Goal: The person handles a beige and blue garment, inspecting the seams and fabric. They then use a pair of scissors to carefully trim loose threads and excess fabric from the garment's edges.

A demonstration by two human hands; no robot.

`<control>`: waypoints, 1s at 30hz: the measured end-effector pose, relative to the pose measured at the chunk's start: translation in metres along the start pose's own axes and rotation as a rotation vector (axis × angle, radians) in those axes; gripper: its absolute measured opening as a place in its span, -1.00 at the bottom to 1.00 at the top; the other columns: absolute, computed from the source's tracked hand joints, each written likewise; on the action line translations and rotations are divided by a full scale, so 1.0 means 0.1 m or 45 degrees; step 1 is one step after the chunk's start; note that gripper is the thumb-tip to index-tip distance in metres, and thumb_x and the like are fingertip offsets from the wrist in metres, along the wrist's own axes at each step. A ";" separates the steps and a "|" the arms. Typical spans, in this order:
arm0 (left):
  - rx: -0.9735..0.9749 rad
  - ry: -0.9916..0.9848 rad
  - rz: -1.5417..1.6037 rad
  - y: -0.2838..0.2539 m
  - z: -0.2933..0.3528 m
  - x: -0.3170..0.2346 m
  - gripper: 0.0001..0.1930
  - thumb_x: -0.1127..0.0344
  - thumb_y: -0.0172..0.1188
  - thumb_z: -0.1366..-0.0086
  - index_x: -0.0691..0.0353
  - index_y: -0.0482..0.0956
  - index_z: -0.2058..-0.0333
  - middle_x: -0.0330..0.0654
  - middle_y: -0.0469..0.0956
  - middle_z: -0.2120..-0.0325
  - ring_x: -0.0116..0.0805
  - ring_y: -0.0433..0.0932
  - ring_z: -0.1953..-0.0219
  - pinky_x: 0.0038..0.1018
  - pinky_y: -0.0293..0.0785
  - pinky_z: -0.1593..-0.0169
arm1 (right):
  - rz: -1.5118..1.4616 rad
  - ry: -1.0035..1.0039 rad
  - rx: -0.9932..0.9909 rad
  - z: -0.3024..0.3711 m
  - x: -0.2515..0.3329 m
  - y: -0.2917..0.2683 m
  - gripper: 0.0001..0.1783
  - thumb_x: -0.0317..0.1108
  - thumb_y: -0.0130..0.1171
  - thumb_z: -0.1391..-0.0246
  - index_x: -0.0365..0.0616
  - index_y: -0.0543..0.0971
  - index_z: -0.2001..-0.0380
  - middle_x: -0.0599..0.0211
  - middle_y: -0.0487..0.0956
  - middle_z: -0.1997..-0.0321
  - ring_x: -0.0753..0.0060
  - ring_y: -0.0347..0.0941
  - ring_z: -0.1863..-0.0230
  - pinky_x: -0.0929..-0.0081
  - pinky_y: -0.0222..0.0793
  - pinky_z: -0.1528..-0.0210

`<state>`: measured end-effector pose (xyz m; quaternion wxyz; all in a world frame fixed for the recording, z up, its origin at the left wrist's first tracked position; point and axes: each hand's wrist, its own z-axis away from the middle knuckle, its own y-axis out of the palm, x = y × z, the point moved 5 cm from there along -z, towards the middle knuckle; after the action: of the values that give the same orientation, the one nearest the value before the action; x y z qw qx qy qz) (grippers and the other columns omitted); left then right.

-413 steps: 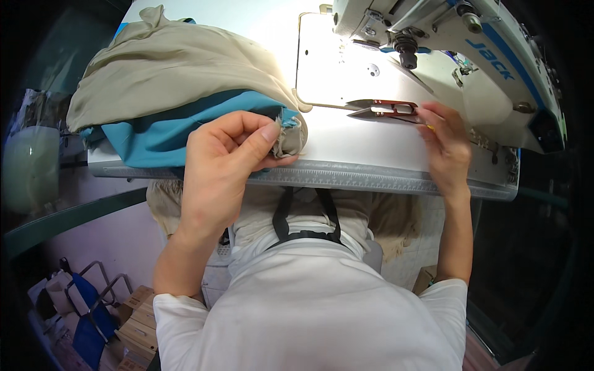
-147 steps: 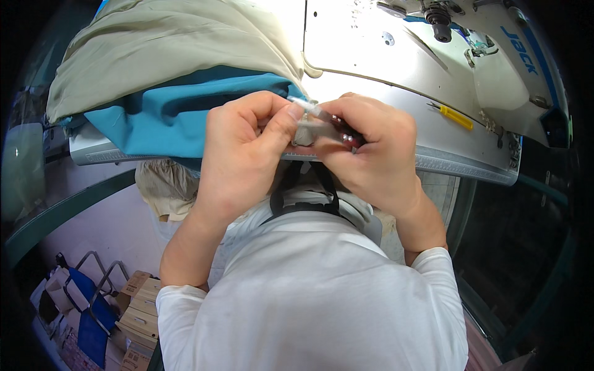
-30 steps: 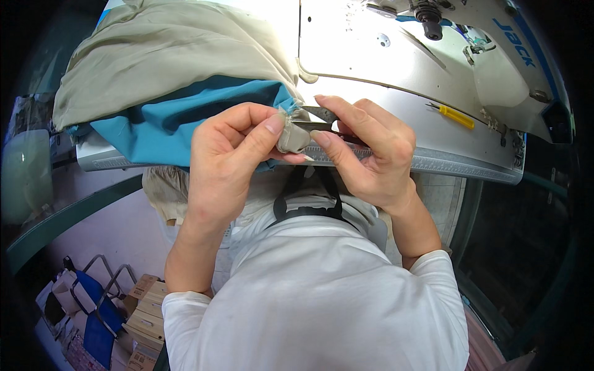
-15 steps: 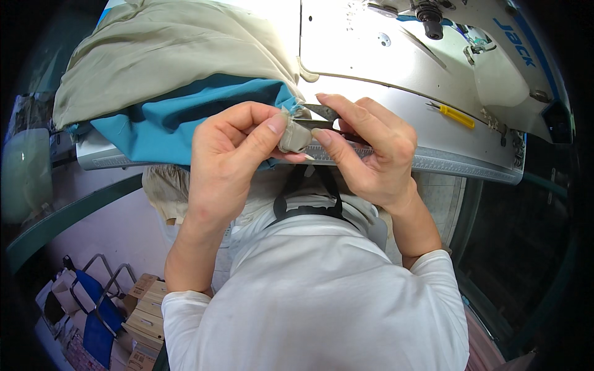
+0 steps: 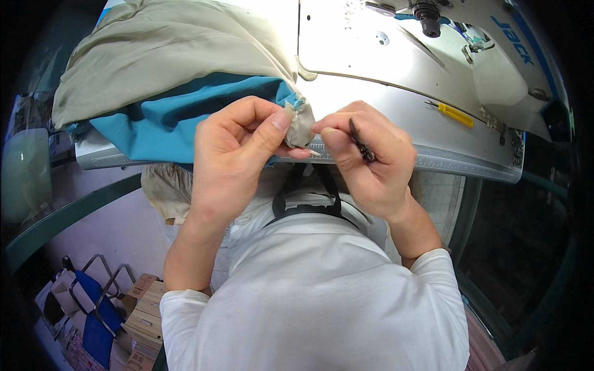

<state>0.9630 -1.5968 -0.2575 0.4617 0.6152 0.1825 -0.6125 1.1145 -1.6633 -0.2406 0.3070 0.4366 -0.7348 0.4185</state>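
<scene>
A bunched beige corner of cloth [image 5: 301, 123], with frayed teal threads along its raw edge, is pinched between the thumb and fingers of my left hand [image 5: 238, 139]. It joins a larger piece of beige cloth [image 5: 185, 46] and teal cloth [image 5: 204, 102] spread over the table at the left. My right hand [image 5: 374, 154] is closed around small dark thread snips [image 5: 362, 141], which lie against the palm. Its thumb and forefinger tips pinch together right beside the bunched corner. Whether they grip a thread there is too small to tell.
A white sewing machine [image 5: 507, 55] stands at the back right of the white table [image 5: 359, 99]. On the table lies a yellow-handled seam ripper [image 5: 455, 115]. A ruler strip [image 5: 445, 163] runs along the front edge. Cardboard boxes [image 5: 145, 315] and a blue chair [image 5: 99, 328] are at lower left.
The snips have swung from the cloth corner back into my right palm, and that hand's thumb and forefinger have come together beside the cloth. My left hand keeps its pinch, the corner slightly turned.
</scene>
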 end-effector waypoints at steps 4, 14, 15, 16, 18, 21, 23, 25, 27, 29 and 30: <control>-0.026 0.039 -0.063 0.01 0.00 -0.03 -0.80 0.37 0.09 -0.39 0.44 0.55 0.31 -0.19 0.57 0.42 -0.55 0.56 0.37 -0.55 0.65 0.25 | 0.014 0.017 0.014 -0.04 0.08 0.06 -0.75 -0.57 0.39 0.21 -0.26 0.58 0.37 0.29 0.54 0.48 0.51 0.41 0.60 0.60 0.26 0.60; -0.016 0.001 -0.048 0.01 0.01 0.00 -0.79 0.37 0.07 -0.40 0.45 0.53 0.29 -0.13 0.59 0.41 -0.47 0.59 0.37 -0.50 0.65 0.25 | 0.168 -0.092 -0.123 -0.03 0.08 0.06 -0.80 -0.56 0.36 0.14 -0.22 0.58 0.37 0.33 0.50 0.53 0.53 0.39 0.61 0.60 0.24 0.61; -0.007 -0.003 -0.057 0.01 0.01 0.01 -0.80 0.37 0.07 -0.40 0.45 0.52 0.28 -0.10 0.59 0.40 -0.44 0.61 0.37 -0.48 0.66 0.25 | 0.131 -0.037 -0.127 -0.02 0.06 0.03 -0.81 -0.57 0.34 0.12 -0.23 0.58 0.37 0.34 0.50 0.53 0.55 0.37 0.61 0.61 0.23 0.61; -0.003 -0.001 -0.050 0.01 0.00 0.01 -0.79 0.37 0.06 -0.40 0.45 0.52 0.28 -0.10 0.59 0.40 -0.44 0.61 0.37 -0.47 0.66 0.25 | 0.094 0.019 -0.131 -0.01 0.04 0.02 -0.83 -0.57 0.32 0.09 -0.24 0.58 0.36 0.35 0.50 0.53 0.58 0.36 0.61 0.63 0.22 0.61; 0.008 0.002 -0.037 0.01 0.00 0.01 -0.79 0.37 0.05 -0.40 0.46 0.52 0.28 -0.09 0.59 0.39 -0.43 0.61 0.37 -0.45 0.68 0.25 | 0.041 0.092 -0.193 0.02 0.00 0.01 -0.86 -0.57 0.30 0.04 -0.25 0.58 0.36 0.36 0.50 0.52 0.62 0.32 0.60 0.67 0.19 0.59; 0.005 -0.013 -0.011 0.01 0.00 0.00 -0.79 0.38 0.04 -0.40 0.46 0.52 0.27 -0.10 0.59 0.39 -0.43 0.61 0.37 -0.47 0.67 0.25 | -0.102 0.324 -0.197 0.07 -0.06 -0.02 -0.87 -0.52 0.28 -0.01 -0.26 0.59 0.33 0.35 0.50 0.52 0.64 0.30 0.59 0.68 0.18 0.58; -0.011 -0.021 -0.009 0.01 0.00 0.00 -0.80 0.39 0.05 -0.40 0.47 0.52 0.27 -0.09 0.59 0.39 -0.43 0.61 0.38 -0.47 0.67 0.25 | -0.158 0.356 -0.121 0.05 -0.05 -0.06 -0.84 -0.48 0.29 -0.02 -0.27 0.59 0.30 0.34 0.49 0.53 0.63 0.29 0.60 0.68 0.18 0.57; -0.040 -0.025 -0.040 0.00 0.01 -0.01 -0.80 0.40 0.05 -0.39 0.47 0.53 0.26 -0.09 0.59 0.39 -0.43 0.61 0.38 -0.47 0.67 0.25 | -0.153 0.228 -0.001 -0.01 -0.01 -0.11 -0.79 -0.45 0.30 0.00 -0.27 0.60 0.26 0.33 0.48 0.56 0.60 0.28 0.62 0.68 0.18 0.58; -0.081 -0.028 -0.101 0.00 0.02 -0.01 -0.81 0.41 0.06 -0.38 0.48 0.53 0.26 -0.08 0.59 0.39 -0.43 0.61 0.38 -0.47 0.67 0.26 | -0.036 0.126 0.047 0.00 -0.01 -0.11 -0.68 -0.46 0.34 0.05 -0.30 0.59 0.17 0.37 0.48 0.54 0.64 0.27 0.58 0.68 0.15 0.54; -0.086 -0.039 -0.131 0.00 0.03 -0.01 -0.82 0.42 0.06 -0.38 0.48 0.53 0.25 -0.07 0.60 0.38 -0.43 0.61 0.38 -0.47 0.67 0.27 | 0.062 0.065 0.058 0.02 0.00 -0.10 -0.63 -0.45 0.36 0.09 -0.28 0.59 0.14 0.36 0.48 0.56 0.60 0.30 0.60 0.65 0.18 0.55; -0.088 -0.044 -0.146 0.00 0.02 -0.01 -0.82 0.42 0.06 -0.37 0.48 0.53 0.25 -0.07 0.60 0.38 -0.43 0.61 0.37 -0.48 0.67 0.27 | 0.102 0.054 0.046 0.02 0.00 -0.09 -0.64 -0.44 0.36 0.11 -0.26 0.60 0.16 0.33 0.48 0.59 0.53 0.34 0.63 0.60 0.22 0.58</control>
<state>0.9612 -1.5980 -0.2565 0.4500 0.5767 0.2303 -0.6418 1.1224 -1.6678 -0.2386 0.2978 0.4033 -0.7373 0.4528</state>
